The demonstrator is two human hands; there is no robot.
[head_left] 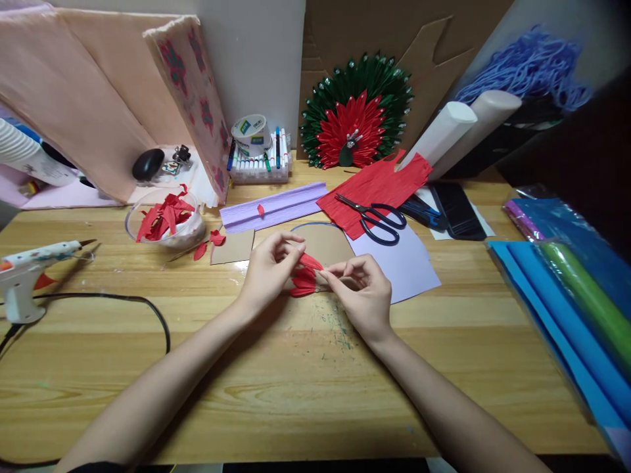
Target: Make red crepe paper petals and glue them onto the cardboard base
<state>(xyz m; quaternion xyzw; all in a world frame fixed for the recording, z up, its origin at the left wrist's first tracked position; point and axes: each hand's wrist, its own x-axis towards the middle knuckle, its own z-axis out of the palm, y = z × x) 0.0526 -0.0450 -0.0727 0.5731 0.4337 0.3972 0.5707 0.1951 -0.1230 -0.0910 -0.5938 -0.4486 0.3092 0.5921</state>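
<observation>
Near the middle of the table both hands meet at a red crepe paper flower (304, 284) with layered petals. My left hand (272, 263) is closed on its left side, fingers bent over the petals. My right hand (362, 289) pinches at its right end, thumb and forefinger together around what looks like a thin stem; the exact grip is partly hidden. Behind the hands lies a piece of brown cardboard (325, 238) with a curved blue edge. Black-handled scissors (379, 220) rest on a red crepe paper sheet (374, 187) and a lilac paper sheet (411, 266).
At left stand a hot glue gun (29, 279) with its black cable (133, 297) and a clear bowl (194, 230) of red scraps. A marker box (261, 172) and a red-green paper peacock (355, 115) stand behind. Wrapped blue paper (547, 295) lies at right.
</observation>
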